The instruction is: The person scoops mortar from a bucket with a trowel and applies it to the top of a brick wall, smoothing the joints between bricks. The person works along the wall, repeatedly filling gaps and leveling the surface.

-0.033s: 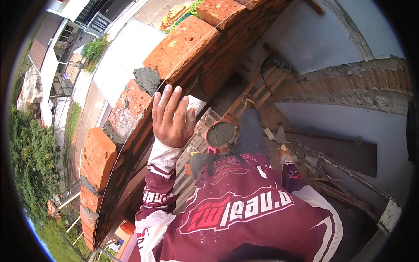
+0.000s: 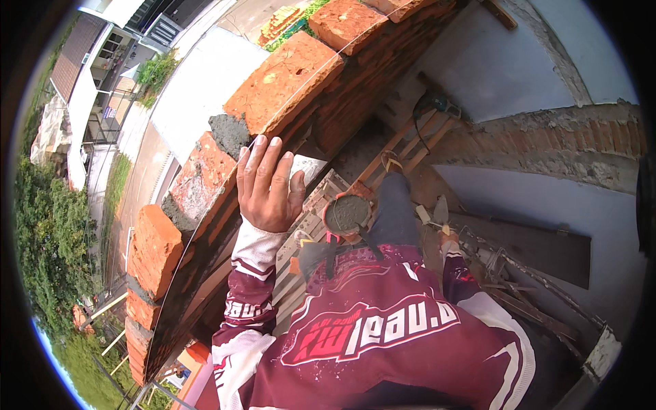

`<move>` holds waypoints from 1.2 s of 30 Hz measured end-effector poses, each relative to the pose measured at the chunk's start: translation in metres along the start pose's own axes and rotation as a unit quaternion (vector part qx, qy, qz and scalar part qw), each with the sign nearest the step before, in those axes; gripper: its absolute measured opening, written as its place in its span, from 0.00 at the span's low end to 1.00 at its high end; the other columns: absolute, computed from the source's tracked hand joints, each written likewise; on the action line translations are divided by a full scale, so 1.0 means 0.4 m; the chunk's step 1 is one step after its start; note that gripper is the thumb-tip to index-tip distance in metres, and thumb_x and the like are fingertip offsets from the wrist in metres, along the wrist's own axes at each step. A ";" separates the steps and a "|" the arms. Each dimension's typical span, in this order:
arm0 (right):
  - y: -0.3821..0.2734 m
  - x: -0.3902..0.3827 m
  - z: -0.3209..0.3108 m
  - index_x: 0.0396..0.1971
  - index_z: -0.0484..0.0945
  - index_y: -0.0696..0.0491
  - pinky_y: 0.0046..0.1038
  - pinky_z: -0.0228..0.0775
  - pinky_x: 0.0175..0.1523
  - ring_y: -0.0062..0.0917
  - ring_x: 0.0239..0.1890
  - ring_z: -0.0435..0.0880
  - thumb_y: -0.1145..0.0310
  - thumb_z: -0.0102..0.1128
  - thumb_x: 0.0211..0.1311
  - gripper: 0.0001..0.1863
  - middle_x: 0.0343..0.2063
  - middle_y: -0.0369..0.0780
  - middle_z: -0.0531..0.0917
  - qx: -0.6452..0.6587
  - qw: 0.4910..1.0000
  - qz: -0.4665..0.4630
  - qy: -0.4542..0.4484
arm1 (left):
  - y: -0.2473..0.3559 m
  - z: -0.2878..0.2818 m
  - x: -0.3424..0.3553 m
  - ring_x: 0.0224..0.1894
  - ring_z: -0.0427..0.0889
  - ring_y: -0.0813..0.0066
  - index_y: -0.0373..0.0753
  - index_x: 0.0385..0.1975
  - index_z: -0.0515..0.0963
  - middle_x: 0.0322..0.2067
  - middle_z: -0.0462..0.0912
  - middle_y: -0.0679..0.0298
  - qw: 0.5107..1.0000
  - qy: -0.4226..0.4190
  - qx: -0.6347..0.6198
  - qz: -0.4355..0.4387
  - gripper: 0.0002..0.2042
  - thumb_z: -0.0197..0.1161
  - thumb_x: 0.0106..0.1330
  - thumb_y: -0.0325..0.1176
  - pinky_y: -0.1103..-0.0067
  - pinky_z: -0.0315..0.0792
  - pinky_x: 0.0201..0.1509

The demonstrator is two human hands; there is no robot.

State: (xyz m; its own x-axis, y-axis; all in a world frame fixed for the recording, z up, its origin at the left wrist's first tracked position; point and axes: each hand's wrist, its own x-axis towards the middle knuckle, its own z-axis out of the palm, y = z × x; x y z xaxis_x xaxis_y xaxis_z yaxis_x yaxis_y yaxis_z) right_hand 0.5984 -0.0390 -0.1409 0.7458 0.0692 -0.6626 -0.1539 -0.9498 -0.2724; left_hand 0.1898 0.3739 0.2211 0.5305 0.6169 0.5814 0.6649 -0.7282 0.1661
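My left hand (image 2: 265, 195) is held flat with its fingers stretched out, at the inner edge of a curving row of orange bricks (image 2: 283, 82). Its fingertips overlap the brick edge in the picture; whether they touch it, I cannot tell. Just beyond them, a lump of grey mortar (image 2: 230, 134) fills the joint beside a mortar-smeared brick (image 2: 201, 176). A thin string (image 2: 301, 89) runs along the bricks. Lower down on the right, my right hand (image 2: 449, 240) is closed round a trowel (image 2: 441, 210), its blade pointing away from me.
A bucket of wet mortar (image 2: 347, 214) stands by my legs, over wooden slats (image 2: 290, 290). Farther off, a power tool (image 2: 443, 106) with a cable lies near planks. Rough poles (image 2: 540, 277) slant along the right. Outside the wall are trees (image 2: 55, 232) and buildings far below.
The view has shifted very slightly. Both hands stay in nearly the same place, the left stretched out and the right still on the trowel.
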 end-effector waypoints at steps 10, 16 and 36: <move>-0.666 0.327 -0.043 0.45 0.77 0.56 0.36 0.75 0.32 0.35 0.27 0.84 0.60 0.70 0.58 0.20 0.27 0.44 0.82 0.029 0.974 -0.222 -0.021 | -0.074 0.064 0.185 0.73 0.59 0.44 0.30 0.65 0.67 0.67 0.67 0.44 0.961 -0.121 0.182 -0.170 0.48 0.66 0.56 0.68 0.51 0.47 0.76; -0.825 0.553 0.023 0.53 0.76 0.56 0.42 0.73 0.54 0.50 0.51 0.82 0.56 0.69 0.57 0.28 0.46 0.54 0.83 -0.153 0.919 -0.353 -0.084 | -0.096 0.116 0.211 0.74 0.57 0.46 0.34 0.73 0.57 0.69 0.63 0.44 0.931 -0.199 0.177 -0.251 0.59 0.62 0.50 0.76 0.50 0.40 0.77; -1.162 0.278 -0.168 0.56 0.74 0.54 0.48 0.71 0.60 0.54 0.54 0.80 0.39 0.58 0.60 0.36 0.50 0.54 0.83 -0.486 0.676 -0.477 -0.281 | -0.098 0.161 0.188 0.70 0.65 0.50 0.36 0.69 0.61 0.65 0.67 0.49 0.897 -0.212 0.250 -0.296 0.61 0.54 0.43 0.84 0.44 0.38 0.76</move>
State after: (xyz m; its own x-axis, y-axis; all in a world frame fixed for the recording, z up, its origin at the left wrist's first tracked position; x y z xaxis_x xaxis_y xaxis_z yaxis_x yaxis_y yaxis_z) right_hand 0.7963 0.3897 -0.0410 -0.2008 0.6379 -0.7435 0.9260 -0.1242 -0.3566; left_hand 0.2373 0.4681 0.2072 0.0887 0.9867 0.1362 0.9927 -0.0763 -0.0937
